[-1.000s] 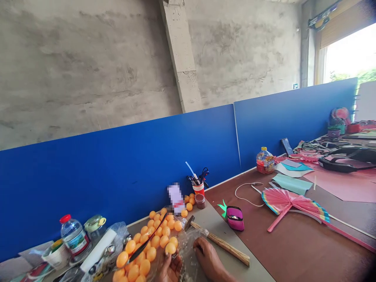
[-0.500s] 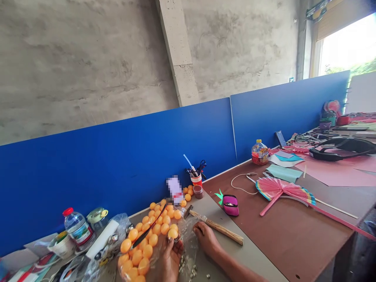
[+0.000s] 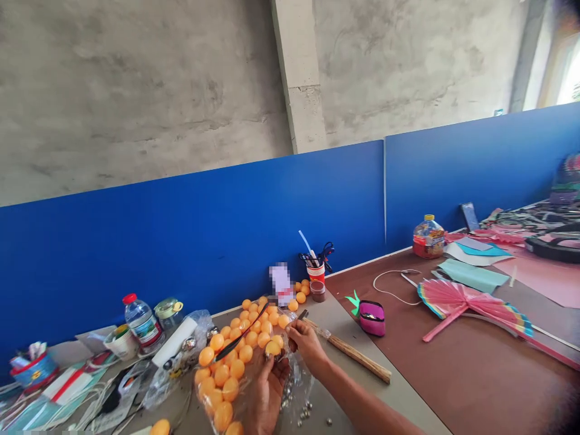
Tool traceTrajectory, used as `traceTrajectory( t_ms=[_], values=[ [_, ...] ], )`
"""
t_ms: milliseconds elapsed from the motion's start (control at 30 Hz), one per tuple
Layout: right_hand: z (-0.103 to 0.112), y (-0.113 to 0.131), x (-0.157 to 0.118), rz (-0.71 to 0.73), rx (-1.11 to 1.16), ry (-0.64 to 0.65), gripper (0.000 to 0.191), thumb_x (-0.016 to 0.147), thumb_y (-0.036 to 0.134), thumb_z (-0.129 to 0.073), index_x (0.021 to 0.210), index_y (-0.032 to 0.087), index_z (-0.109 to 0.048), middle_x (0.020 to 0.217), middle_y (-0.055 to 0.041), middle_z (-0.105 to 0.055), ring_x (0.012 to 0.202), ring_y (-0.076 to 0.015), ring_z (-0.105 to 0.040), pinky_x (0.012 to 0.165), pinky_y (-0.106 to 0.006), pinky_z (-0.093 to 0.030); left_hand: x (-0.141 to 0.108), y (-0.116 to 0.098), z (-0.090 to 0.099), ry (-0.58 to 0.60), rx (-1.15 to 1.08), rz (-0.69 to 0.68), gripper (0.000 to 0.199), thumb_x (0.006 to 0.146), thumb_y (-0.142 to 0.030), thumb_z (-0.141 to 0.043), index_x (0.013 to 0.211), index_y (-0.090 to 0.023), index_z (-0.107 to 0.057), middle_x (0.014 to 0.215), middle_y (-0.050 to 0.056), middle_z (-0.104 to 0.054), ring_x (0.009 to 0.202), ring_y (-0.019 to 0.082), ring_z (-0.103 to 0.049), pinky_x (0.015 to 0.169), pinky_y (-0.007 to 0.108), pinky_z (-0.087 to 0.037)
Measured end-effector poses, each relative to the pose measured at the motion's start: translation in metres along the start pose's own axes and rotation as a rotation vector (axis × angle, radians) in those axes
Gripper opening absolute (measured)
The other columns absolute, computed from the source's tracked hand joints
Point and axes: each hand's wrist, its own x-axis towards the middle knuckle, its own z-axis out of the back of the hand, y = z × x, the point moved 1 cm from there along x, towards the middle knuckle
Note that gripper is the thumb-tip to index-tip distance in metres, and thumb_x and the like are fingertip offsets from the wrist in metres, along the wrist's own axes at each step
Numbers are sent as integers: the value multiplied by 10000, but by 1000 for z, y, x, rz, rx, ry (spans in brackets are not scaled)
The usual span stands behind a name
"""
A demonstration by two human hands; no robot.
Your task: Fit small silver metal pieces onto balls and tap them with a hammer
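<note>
My left hand [image 3: 269,389] is closed around an orange ball [image 3: 273,348], which has a shiny metallic edge around it. Just above and to the right, my right hand [image 3: 308,345] has its fingertips pinched together; what lies between them is too small to make out. Several more orange balls [image 3: 222,376] fill a clear plastic bag [image 3: 202,396] left of my hands, with a dark strap [image 3: 242,332] across them. Small shiny metal beads [image 3: 306,413] lie loose and on clear plastic below my right hand. A hammer [image 3: 360,357] with a wooden handle rests behind my right wrist.
A magenta pouch [image 3: 372,318] and a pink folding fan [image 3: 469,305] lie on the brown table to the right. Behind stand a cup of pens [image 3: 316,273] and a jar of red liquid [image 3: 428,237]. Bottles [image 3: 142,323] and clutter are at left, a blue partition [image 3: 203,241] behind.
The view has swung left, so things sit further right. My right hand has come closer to the ball in my left hand, which stays gripped.
</note>
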Motion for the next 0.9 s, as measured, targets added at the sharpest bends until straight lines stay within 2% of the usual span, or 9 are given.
traceTrajectory(
  t_ms=[67, 133, 233, 333, 467, 600, 733, 900],
  values=[
    [2, -9, -1, -24, 10, 38, 320, 624, 477, -646, 641, 199, -489, 435, 80, -454, 405, -72, -366, 454, -220, -278, 1, 2, 2, 71, -27, 31, 182, 703, -100, -698, 876, -153, -685, 801, 81, -730, 645, 189, -670, 648, 311, -548],
    [5, -14, -3, -54, 27, 94, 300, 591, 439, -680, 668, 189, -531, 483, 67, -499, 423, -79, -404, 469, -227, -296, 4, 5, 6, 90, -34, 48, 157, 716, -125, -704, 873, -133, -688, 796, 95, -731, 641, 185, -672, 635, 305, -553],
    [10, -12, -3, -92, 110, 139, 280, 570, 401, -694, 692, 182, -571, 510, 62, -513, 429, -84, -424, 480, -235, -301, 6, 7, 10, 92, -46, 26, 180, 740, -147, -705, 919, -138, -693, 834, 106, -739, 678, 186, -685, 658, 302, -564],
    [14, -6, -2, -118, 205, 123, 251, 572, 360, -701, 690, 174, -582, 548, 49, -540, 437, -78, -434, 487, -230, -295, 7, 8, 10, 69, -49, 16, 165, 747, -144, -702, 911, -141, -692, 819, 100, -740, 661, 182, -688, 651, 292, -567],
    [12, -5, -7, -149, 286, 148, 259, 556, 317, -726, 716, 175, -581, 576, 54, -562, 440, -68, -431, 489, -221, -294, 4, 7, 5, 42, -44, 61, 120, 776, -133, -669, 892, -124, -694, 804, 109, -740, 648, 180, -688, 648, 290, -571],
    [5, -10, -15, -173, 267, 223, 271, 568, 339, -744, 682, 169, -567, 512, 61, -522, 440, -69, -422, 492, -221, -283, -1, 3, -2, 54, -32, 22, 99, 804, -142, -633, 868, -107, -699, 752, 112, -726, 621, 177, -676, 609, 281, -564],
    [4, -12, -21, -169, 233, 227, 284, 580, 357, -764, 684, 157, -591, 514, 62, -509, 455, -56, -376, 496, -225, -252, -6, 2, -8, 82, -12, 4, 112, 797, -169, -634, 856, -117, -713, 735, 96, -722, 623, 176, -670, 599, 272, -553],
    [2, -12, -26, -232, 287, 262, 344, 553, 377, -790, 719, 166, -575, 579, 48, -562, 489, -74, -451, 527, -233, -289, -13, 2, -13, 123, -3, -27, 210, 754, -210, -687, 949, -147, -728, 819, 88, -742, 676, 176, -673, 719, 298, -561]
  ],
)
